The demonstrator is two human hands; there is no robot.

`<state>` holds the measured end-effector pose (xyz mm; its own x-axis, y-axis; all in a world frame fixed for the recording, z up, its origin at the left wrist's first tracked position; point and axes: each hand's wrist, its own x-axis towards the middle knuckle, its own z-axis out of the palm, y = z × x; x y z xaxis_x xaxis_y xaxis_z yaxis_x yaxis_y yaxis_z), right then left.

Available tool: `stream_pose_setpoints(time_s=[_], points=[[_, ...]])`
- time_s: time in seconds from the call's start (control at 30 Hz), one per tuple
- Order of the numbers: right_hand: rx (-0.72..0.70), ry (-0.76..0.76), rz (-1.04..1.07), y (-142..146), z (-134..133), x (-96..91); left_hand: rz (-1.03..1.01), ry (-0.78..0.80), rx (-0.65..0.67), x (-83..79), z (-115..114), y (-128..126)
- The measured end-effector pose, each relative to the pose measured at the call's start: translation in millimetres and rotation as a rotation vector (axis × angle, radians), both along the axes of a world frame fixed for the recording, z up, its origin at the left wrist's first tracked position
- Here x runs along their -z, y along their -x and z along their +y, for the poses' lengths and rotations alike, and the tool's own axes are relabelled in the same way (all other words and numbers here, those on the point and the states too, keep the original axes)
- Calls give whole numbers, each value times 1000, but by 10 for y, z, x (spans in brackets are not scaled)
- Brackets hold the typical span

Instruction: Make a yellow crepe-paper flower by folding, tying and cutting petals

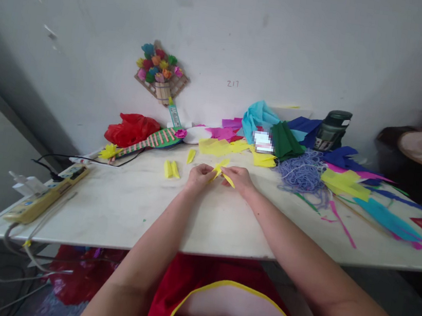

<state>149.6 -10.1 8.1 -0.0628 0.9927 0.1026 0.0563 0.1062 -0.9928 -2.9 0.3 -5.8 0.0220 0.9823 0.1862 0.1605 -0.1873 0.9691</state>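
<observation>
My left hand (200, 176) and my right hand (238, 178) meet over the middle of the white table (130, 209). Both pinch a small piece of yellow paper (220, 170) with pointed strips; one strip sticks out below my right fingers. Both hands' fingers are closed on it. Just left of my hands lie two folded yellow paper pieces (171, 169) and a third smaller yellow piece (191, 156) behind them.
Coloured paper scraps (348, 182), purple yarn (304, 173) and a dark jar (332, 130) crowd the back right. A red bag (131, 129), a striped paddle (151, 141) and a power strip (44, 198) with cables lie left. A paper-flower basket (160, 71) hangs on the wall.
</observation>
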Motion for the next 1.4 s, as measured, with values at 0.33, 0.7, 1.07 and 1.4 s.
stream_pose_setpoints(time_s=[0.33,0.7,1.07,1.4], points=[[38,-30,-80,9,16,11,119,-24,40,22,-18,1],[92,-20,-71,-28,70,77,737,-292,-505,-117,-31,180],[89,-9,-135,-24,17,76,1040,6,-562,8,230,138],[93,-16,-137,-15,50,113,909,119,-522,-117,380,257]])
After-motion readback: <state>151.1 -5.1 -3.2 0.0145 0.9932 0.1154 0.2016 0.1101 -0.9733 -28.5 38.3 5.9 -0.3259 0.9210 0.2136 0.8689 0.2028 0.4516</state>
